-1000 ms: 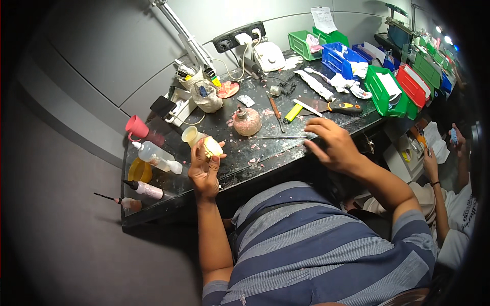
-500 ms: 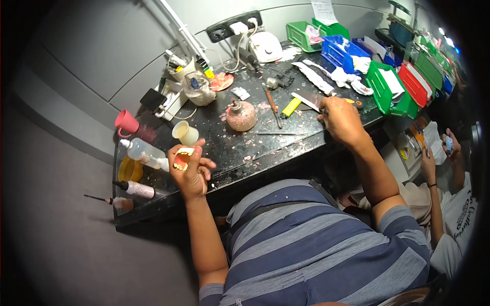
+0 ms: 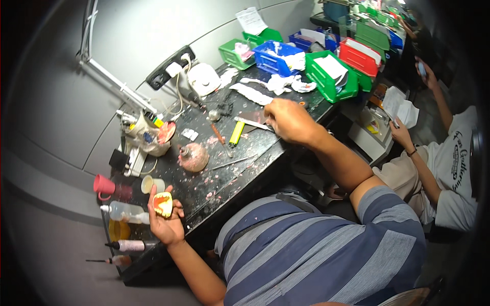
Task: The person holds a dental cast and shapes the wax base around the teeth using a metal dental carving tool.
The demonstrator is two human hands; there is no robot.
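Observation:
My left hand (image 3: 167, 224), palm up at the bench's near left, holds a cream dental cast (image 3: 163, 208) with a pink arch and a row of teeth. Its thumb and fingers cradle the cast. Low over the bench, my right hand (image 3: 290, 120) has its fingers curled at the end of a flat, pale, blade-like tool (image 3: 255, 124); the fingertips are partly hidden. Left of that tool lies a yellow lighter (image 3: 236, 133). A brown-handled carving tool (image 3: 217, 133) and a thin metal instrument (image 3: 235, 161) rest nearby. A round, pink-spattered pot (image 3: 193, 157) stands between my hands.
Squeeze bottles (image 3: 125, 212), a pink mug (image 3: 104, 186) and a cream cup (image 3: 153, 184) stand at the left. Green (image 3: 332, 76), blue and red bins line the back right. A lamp arm (image 3: 115, 81) rises behind. Another person (image 3: 429, 168) sits at the right.
The view has swung, so the bench appears shifted left and lower. My left hand has turned the cast, showing its arch more fully. My right hand stays by the blade-like tool.

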